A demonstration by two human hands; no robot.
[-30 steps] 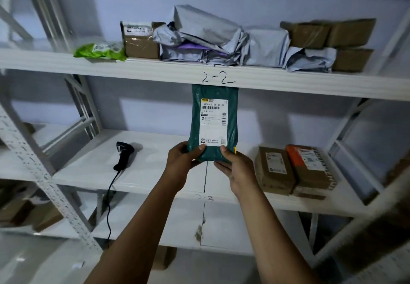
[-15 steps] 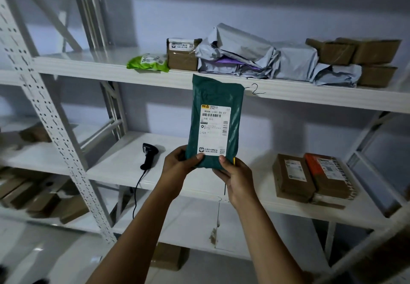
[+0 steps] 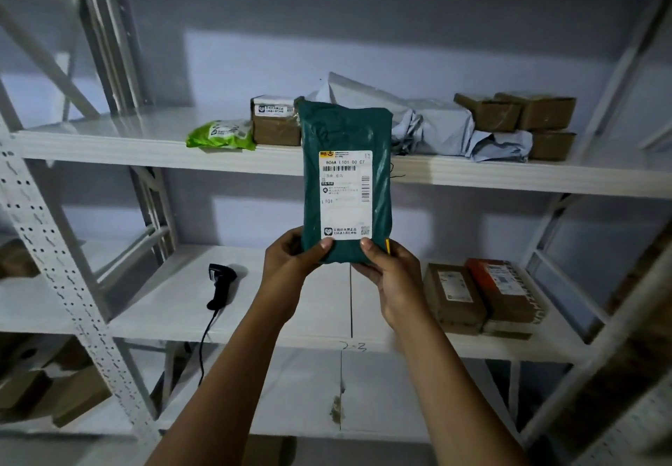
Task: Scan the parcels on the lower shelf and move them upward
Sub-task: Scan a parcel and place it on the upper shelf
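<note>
Forearms reach up from the bottom of the frame, both hands on one parcel. Left hand [image 3: 291, 265] grips the bottom-left corner of the green parcel [image 3: 345, 127]: thumb pressed on the front, the other fingers curled behind it. Right hand [image 3: 392, 276] grips the bottom-right corner the same way, thumb on the front just below the label [image 3: 347, 196]. A thin yellow strip [image 3: 388, 247] shows beside the right thumb; cannot tell what it is.

Parcel is held upright in the air, label facing the camera, clear of both shelves. Its lower edge is above the lower shelf [image 3: 276, 305] and its top overlaps the front edge of the upper shelf [image 3: 145, 145].

Lower shelf: black scanner [image 3: 220, 280] lies to the left of the hands, its cable hanging over the front edge. To the right, a brown box [image 3: 452, 292] and an orange-topped box [image 3: 503, 289] lie side by side, touching.

Upper shelf, left to right: light green packet [image 3: 220, 134], labelled brown box [image 3: 274, 121] just beside it, crumpled grey bags [image 3: 429, 123], then stacked brown boxes [image 3: 516, 112].
</note>
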